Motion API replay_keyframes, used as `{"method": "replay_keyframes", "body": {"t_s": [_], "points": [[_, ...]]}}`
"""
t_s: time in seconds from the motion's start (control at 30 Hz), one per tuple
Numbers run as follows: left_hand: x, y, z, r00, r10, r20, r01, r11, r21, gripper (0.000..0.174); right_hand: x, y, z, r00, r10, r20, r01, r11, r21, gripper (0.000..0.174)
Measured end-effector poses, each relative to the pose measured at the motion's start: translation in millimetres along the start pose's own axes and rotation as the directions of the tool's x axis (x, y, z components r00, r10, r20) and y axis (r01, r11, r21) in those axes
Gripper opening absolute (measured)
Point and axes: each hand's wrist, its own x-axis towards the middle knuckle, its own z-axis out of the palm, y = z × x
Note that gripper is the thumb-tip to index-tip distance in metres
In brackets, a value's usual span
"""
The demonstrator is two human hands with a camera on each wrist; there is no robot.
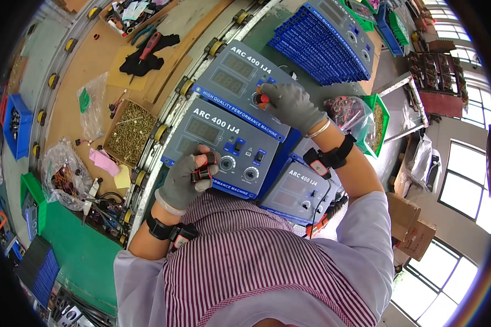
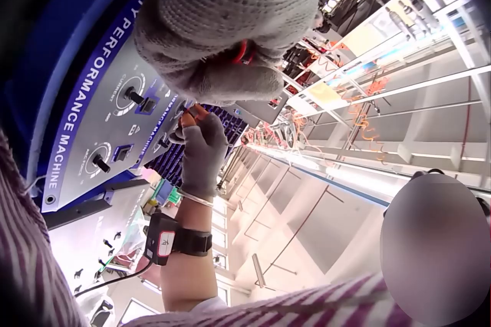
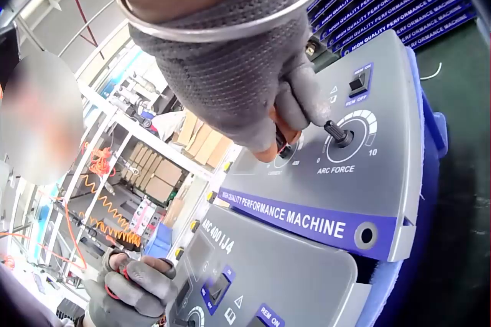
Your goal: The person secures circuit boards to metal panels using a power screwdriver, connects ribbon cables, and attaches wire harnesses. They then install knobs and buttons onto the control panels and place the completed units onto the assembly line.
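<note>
My gloved right hand (image 1: 292,106) pinches a small black knob with a red edge (image 3: 282,143) at the current dial of the upper grey ARC 400 IJ4 front panel (image 1: 232,73). Beside those fingers, the arc force dial has a bare black shaft (image 3: 337,134). The gloved left hand (image 1: 183,180) curls around small black knobs with red lines (image 1: 202,173), above the left edge of the nearer ARC 400 IJ4 panel (image 1: 210,133). That panel's two dials show black shafts (image 2: 100,162). Both panels have blue lower strips and switches.
Behind stands a stack of blue-edged panels (image 1: 319,46). Another panel (image 1: 294,191) lies to the near right. A roller rail (image 1: 172,111) runs along the left, past a box of brass-coloured small parts (image 1: 130,131) and a red-handled screwdriver (image 1: 150,46). A green bin (image 1: 379,125) stands right.
</note>
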Motion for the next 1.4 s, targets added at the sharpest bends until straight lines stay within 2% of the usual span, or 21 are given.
{"method": "replay_keyframes", "body": {"t_s": [0.17, 0.27, 0.37, 0.47, 0.67, 0.77, 0.87, 0.9, 0.97, 1.0, 1.07, 1.1, 1.13, 1.27, 1.33, 1.37, 1.4], "points": [[-0.7, 2.9, 1.5, 1.000, 0.013, -0.027, -0.012, 0.999, 0.051, 0.022, 4.6, -7.0, -3.7, 1.000, -0.012, 0.026, 0.014, 0.995, -0.097, 0.021], [-1.3, 3.9, 1.2, 0.999, -0.004, -0.038, 0.008, 0.995, 0.102, 0.023, 10.0, -17.8, -13.3, 0.983, 0.036, 0.181, -0.006, 0.986, -0.168, 0.021], [-0.1, 3.3, 3.6, 1.000, -0.006, -0.012, 0.007, 0.993, 0.116, 0.027, 17.7, -19.0, -6.4, 0.953, 0.132, 0.273, -0.063, 0.967, -0.247, 0.023], [0.1, 3.2, 5.8, 1.000, -0.010, 0.027, 0.007, 0.995, 0.102, 0.026, 15.8, -16.2, 0.4, 0.974, 0.102, 0.202, -0.049, 0.967, -0.251, 0.015], [-1.3, 1.6, 2.6, 1.000, 0.006, 0.020, -0.007, 0.997, 0.077, 0.020, 15.5, -22.6, 2.4, 0.985, 0.085, 0.152, -0.046, 0.969, -0.241, 0.016], [-1.3, -0.3, 0.6, 0.984, 0.123, 0.126, -0.158, 0.935, 0.319, 0.019, 16.4, -32.1, -5.9, 0.965, 0.160, 0.207, -0.104, 0.961, -0.257, 0.023], [0.1, -1.4, 11.0, 0.997, 0.058, 0.050, -0.063, 0.993, 0.101, 0.023, 12.3, -26.8, -2.4, 0.972, 0.179, 0.152, -0.159, 0.978, -0.136, 0.023], [-0.3, -1.1, 12.3, 0.997, 0.049, 0.060, -0.055, 0.994, 0.093, 0.021, 6.8, -26.9, -5.8, 0.997, 0.082, 0.012, -0.079, 0.986, -0.145, 0.024], [0.3, -2.1, 12.9, 0.996, 0.035, 0.076, -0.040, 0.997, 0.067, 0.017, -11.4, -36.1, -13.9, 0.959, -0.129, -0.252, 0.079, 0.977, -0.200, 0.026], [0.3, -3.1, 15.1, 0.997, 0.028, 0.065, -0.035, 0.994, 0.102, 0.018, -20.3, -48.9, -21.4, 0.969, -0.142, -0.202, 0.138, 0.990, -0.031, 0.027], [1.0, -7.5, 13.7, 0.993, 0.016, 0.115, -0.035, 0.987, 0.158, 0.019, -48.8, -76.3, -34.8, 0.980, -0.166, -0.109, 0.193, 0.928, 0.320, 0.030], [1.6, -8.7, 18.2, 0.989, 0.004, 0.146, -0.032, 0.981, 0.190, 0.020, -59.5, -86.9, -30.9, 0.982, -0.173, -0.075, 0.188, 0.928, 0.322, 0.031], [-3.8, -12.4, 26.4, 0.990, 0.054, 0.131, -0.085, 0.968, 0.237, 0.024, -67.0, -98.4, -26.1, 0.983, -0.180, -0.042, 0.184, 0.930, 0.319, 0.031], [-9.4, -12.0, 42.2, 0.988, -0.097, 0.121, 0.028, 0.878, 0.478, 0.024, -86.6, -105.9, -15.4, 0.983, -0.160, 0.089, 0.120, 0.928, 0.353, 0.029], [-16.1, -18.1, 35.9, 0.982, -0.180, 0.060, 0.122, 0.842, 0.525, 0.026, -100.4, -100.7, -3.7, 0.983, -0.175, 0.053, 0.135, 0.890, 0.436, 0.025], [-22.1, -19.9, 36.0, 0.990, -0.142, 0.022, 0.111, 0.851, 0.513, 0.028, -106.6, -96.5, 1.8, 0.983, -0.180, 0.036, 0.141, 0.868, 0.477, 0.023], [-29.2, -21.0, 37.4, 0.994, -0.104, -0.017, 0.098, 0.860, 0.500, 0.030, -109.4, -92.7, 5.2, 0.994, -0.079, 0.074, 0.025, 0.829, 0.558, 0.020]]}}
